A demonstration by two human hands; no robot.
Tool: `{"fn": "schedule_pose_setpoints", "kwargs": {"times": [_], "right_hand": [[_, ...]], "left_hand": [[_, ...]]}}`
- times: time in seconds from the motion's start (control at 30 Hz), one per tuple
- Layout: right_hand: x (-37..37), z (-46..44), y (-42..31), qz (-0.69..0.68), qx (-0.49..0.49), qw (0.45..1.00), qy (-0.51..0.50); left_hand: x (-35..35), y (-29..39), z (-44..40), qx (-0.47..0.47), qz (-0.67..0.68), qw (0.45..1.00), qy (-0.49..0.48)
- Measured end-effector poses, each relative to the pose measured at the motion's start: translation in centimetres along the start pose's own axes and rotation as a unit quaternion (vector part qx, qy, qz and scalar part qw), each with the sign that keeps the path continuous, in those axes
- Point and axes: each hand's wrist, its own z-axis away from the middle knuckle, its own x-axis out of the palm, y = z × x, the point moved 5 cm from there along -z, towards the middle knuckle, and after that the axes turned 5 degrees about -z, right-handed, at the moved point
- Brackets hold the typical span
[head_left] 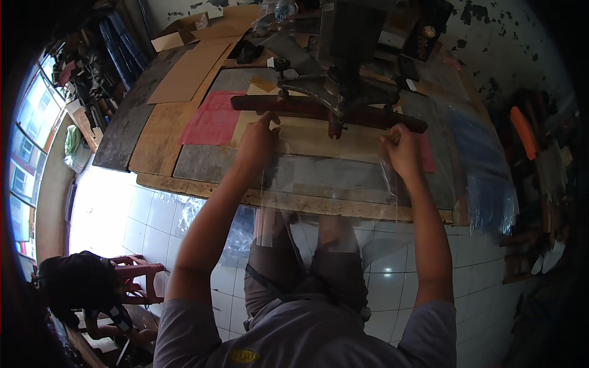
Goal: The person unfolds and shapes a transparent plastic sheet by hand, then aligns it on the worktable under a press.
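A clear plastic sheet (331, 178) stretches between my two hands and hangs over the table's front edge toward my lap. My left hand (260, 140) is closed at the sheet's left side, its fingertips close under the dark red bar (307, 108) of a machine. At the right side, my right hand (402, 148) pinches the sheet with bent fingers, just below the bar's right end. Beneath the bar lies a yellowish sheet (307, 140), with a pink sheet (211, 118) partly under it at the left. The bar hides the sheet's far edge.
The machine's dark head (350, 37) rises above the bar. Brown cardboard (187, 73) lies on the table's left part. Bluish clear plastic (488, 165) hangs over the right edge. At the lower left, another person (80, 285) is beside a red stool (138, 276).
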Motion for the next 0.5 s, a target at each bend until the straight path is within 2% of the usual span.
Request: {"fn": "schedule_pose_setpoints", "kwargs": {"times": [0.13,0.33,0.5], "right_hand": [[0.3,-0.1,-1.2,0.057,-0.011,0.998,-0.014],[0.7,-0.1,-1.4,0.09,-0.1,0.991,-0.002],[0.0,0.5,-2.2,0.113,-0.11,0.987,-0.044]], "left_hand": [[0.4,0.0,-0.7,-0.007,-0.012,0.999,-0.045],[0.7,0.0,-0.4,0.023,-0.038,0.999,-0.008],[0.5,0.3,-0.2,0.02,-0.023,0.999,-0.015]]}}
